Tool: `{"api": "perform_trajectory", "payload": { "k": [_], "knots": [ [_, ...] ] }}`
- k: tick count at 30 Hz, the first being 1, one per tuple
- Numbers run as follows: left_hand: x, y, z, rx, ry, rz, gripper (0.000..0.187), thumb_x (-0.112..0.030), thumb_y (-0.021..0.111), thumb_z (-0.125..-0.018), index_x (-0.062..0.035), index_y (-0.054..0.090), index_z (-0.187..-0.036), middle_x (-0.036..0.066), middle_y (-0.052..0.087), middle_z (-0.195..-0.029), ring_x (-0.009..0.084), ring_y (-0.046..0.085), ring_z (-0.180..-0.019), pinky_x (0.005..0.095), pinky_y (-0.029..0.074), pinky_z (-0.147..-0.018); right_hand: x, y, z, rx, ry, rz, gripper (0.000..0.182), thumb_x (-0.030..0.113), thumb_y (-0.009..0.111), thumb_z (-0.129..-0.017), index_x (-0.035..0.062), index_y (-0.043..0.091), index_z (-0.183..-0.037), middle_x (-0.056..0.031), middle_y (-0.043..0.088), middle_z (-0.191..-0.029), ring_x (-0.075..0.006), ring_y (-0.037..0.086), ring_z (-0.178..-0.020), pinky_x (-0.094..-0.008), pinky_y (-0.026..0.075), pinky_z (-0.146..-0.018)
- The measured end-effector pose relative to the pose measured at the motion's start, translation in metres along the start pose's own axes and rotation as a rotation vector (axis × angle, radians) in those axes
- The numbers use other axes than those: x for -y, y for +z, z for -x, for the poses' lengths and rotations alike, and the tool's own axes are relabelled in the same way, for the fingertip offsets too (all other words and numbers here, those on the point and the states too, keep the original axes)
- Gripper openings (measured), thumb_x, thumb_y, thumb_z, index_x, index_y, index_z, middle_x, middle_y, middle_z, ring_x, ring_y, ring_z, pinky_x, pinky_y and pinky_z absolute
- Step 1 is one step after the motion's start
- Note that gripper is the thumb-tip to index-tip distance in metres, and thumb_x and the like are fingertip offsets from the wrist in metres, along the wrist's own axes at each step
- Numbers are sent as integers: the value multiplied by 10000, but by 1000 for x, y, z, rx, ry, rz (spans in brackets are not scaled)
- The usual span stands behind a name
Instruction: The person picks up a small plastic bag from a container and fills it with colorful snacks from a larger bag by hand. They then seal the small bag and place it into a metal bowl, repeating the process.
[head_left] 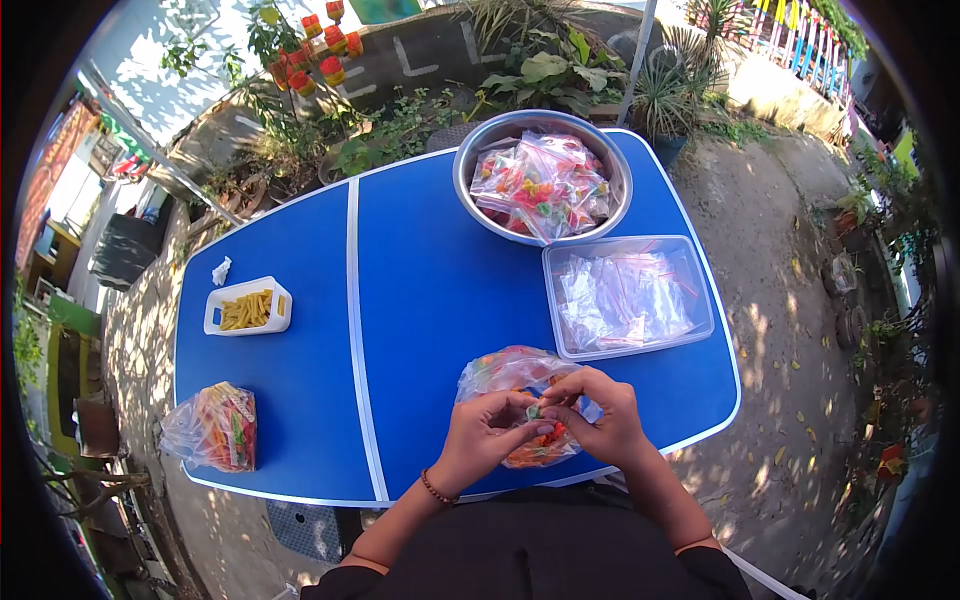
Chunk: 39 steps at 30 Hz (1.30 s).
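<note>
My left hand (pixel 487 432) and my right hand (pixel 603 418) meet over an open clear plastic bag (pixel 505 370) near the table's front edge. Orange and red pieces (pixel 545 445) show inside that bag. Thumbs and fingertips of both hands are pinched together around a small pale green thing (pixel 534 412), too small to name. Beyond the right hand stands a clear plastic box (pixel 555 345) with flat zip bags (pixel 630 300) in it. A steel bowl (pixel 464 190) behind it is heaped with small zip bags of colourful pieces (pixel 540 185).
On the left of the blue folding table (pixel 440 270) are a white plastic basket (pixel 212 318) of yellow sticks (pixel 248 310), a crumpled white scrap (pixel 221 270) and a tied-looking bag of coloured pieces (pixel 225 430). Plants (pixel 545 75) and a low wall lie behind.
</note>
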<state>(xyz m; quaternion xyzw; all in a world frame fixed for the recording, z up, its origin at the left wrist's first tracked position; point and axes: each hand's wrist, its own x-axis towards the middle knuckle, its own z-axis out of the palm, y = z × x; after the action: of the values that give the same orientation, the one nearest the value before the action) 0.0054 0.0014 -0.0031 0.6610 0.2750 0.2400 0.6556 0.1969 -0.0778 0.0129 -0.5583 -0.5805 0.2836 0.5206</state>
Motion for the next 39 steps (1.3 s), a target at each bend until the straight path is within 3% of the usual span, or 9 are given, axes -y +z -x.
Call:
{"api": "perform_trajectory", "payload": {
  "k": [4,7,10,12,14,18,27,33,39],
  "knots": [
    [8,-1,1,-16,-57,120,284,-100,766,-902,31,686,-1141,98,748,-1043,137,718,-960,278,588,-862,5,-2,-3,11,-59,34,173,-75,695,-815,-6,709,-972,-122,722,-930,-230,700,-822,-316,555,-739],
    [8,-6,2,-65,-82,150,279,-104,735,-932,45,671,-1159,108,746,-1044,146,714,-974,285,579,-884,-3,4,1,-131,115,-109,149,-93,647,-858,-8,703,-967,-99,732,-888,-183,687,-847,-300,543,-742],
    [8,-10,0,-120,-55,219,266,-104,710,-953,57,658,-1159,121,741,-1053,148,710,-984,283,570,-885,-7,-1,1,53,200,53,123,-50,636,-865,-3,703,-957,-117,720,-900,-264,701,-851,-356,547,-743],
    [11,-11,-1,-163,-12,220,239,-103,702,-959,51,660,-1136,127,740,-1057,140,710,-966,274,574,-849,-16,3,1,178,102,279,101,-8,641,-872,-6,699,-955,-138,705,-883,-312,696,-843,-395,551,-768],
    [9,-14,-2,-170,-23,261,268,-118,702,-962,66,651,-1151,132,734,-1079,155,700,-1017,285,557,-911,-29,13,6,255,35,440,139,104,673,-866,39,709,-984,-156,687,-927,-367,673,-875,-440,550,-793],
    [7,-18,-3,-169,-27,262,272,-134,685,-977,65,649,-1159,143,730,-1088,178,706,-1018,304,556,-941,-28,34,4,187,-134,640,246,199,738,-810,124,714,-1043,-123,663,-1020,-332,653,-940,-423,547,-778],
    [13,-17,-8,-153,-271,808,277,-166,517,-1064,28,613,-1237,170,686,-1206,222,669,-1141,378,556,-985,-34,21,8,264,-94,779,188,127,712,-756,85,719,-939,-93,679,-952,-290,664,-905,-405,544,-799],
    [16,-9,-8,-208,-208,708,307,-157,538,-1057,38,582,-1290,173,670,-1246,265,661,-1173,378,543,-1012,-37,20,10,235,-146,804,164,148,730,-741,83,707,-890,-86,687,-929,-284,670,-891,-394,545,-787],
    [10,-9,-7,-221,-223,721,294,-139,510,-1063,46,577,-1281,204,656,-1265,271,647,-1191,412,520,-1046,-16,9,4,211,-68,591,143,94,745,-745,52,700,-874,-106,698,-910,-297,684,-827,-379,556,-731]
  ]
}}
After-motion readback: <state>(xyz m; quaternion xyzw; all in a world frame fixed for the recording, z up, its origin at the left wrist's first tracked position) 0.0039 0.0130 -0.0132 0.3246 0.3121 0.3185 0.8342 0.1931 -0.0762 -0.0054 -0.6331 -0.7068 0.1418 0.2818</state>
